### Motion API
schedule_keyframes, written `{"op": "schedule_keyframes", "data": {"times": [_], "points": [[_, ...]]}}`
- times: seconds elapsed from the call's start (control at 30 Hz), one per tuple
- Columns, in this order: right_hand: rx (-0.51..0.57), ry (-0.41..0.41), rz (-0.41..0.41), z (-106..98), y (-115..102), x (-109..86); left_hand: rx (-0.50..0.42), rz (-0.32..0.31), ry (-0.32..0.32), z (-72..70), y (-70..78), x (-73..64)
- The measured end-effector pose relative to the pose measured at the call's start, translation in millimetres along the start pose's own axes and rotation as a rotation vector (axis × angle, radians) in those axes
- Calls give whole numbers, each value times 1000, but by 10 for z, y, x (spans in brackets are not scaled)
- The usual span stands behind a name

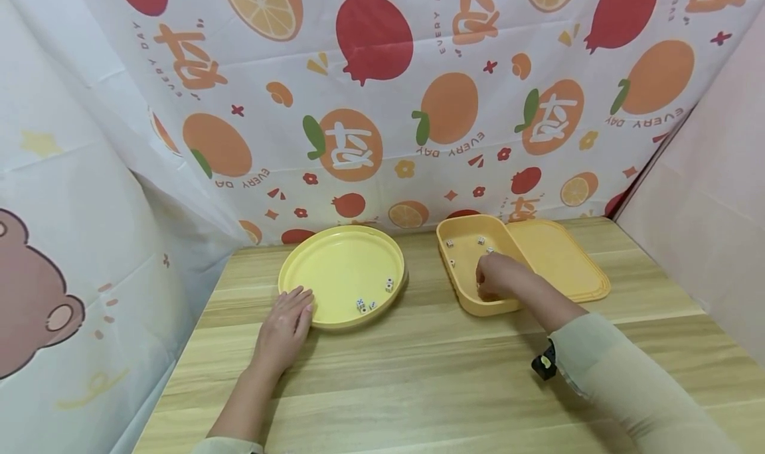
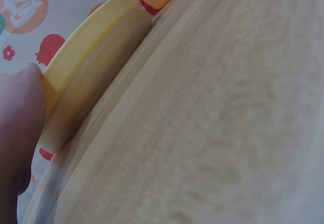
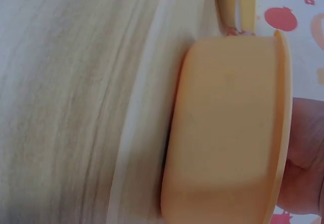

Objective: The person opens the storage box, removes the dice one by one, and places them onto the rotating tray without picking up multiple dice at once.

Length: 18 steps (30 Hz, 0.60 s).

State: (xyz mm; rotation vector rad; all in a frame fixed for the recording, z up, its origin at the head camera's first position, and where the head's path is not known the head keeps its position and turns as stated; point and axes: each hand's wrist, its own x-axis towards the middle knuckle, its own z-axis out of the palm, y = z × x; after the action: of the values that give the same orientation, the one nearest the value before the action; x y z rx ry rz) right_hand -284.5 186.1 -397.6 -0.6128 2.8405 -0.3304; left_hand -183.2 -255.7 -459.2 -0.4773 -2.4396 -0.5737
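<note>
Your right hand (image 1: 497, 276) reaches down inside the orange box (image 1: 487, 308) with its fingers bent toward the floor of it; you cannot tell from these views whether the fingertips pinch anything. Your left hand (image 1: 285, 324) rests on the near left rim of the round yellow tray (image 1: 340, 268), its fingers extended and lying over the edge. That tray sits near the far left corner of the table (image 1: 406, 381), while the box stands by the far edge, right of the middle. White dice lie in both: in the tray, one group (image 1: 389, 285) is near its right edge and another (image 1: 362, 306) near its front edge; in the box, others (image 1: 481, 240) are scattered toward its far and left walls. Toward the table's far right corner, a flat orange panel (image 1: 556, 258) lies beside the box. Fruit-printed cloth (image 1: 445, 49) hangs behind the far edge.
</note>
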Motion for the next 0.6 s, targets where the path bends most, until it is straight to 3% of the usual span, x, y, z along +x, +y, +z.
{"op": "schedule_keyframes", "data": {"times": [0.2,0.33,0.47,0.6], "points": [[164,200,-129,-43,-13,2,-2,13,18,4,-5,-11],[340,338,-148,-46,-88,-20,-5,24,24,3,-7,-9],[532,457,-182,-23,-271,-45,-3,19,21,-5,-5,-14],[761,499,-228,28,-535,-31,-1,15,21,-10,-7,-21]]}}
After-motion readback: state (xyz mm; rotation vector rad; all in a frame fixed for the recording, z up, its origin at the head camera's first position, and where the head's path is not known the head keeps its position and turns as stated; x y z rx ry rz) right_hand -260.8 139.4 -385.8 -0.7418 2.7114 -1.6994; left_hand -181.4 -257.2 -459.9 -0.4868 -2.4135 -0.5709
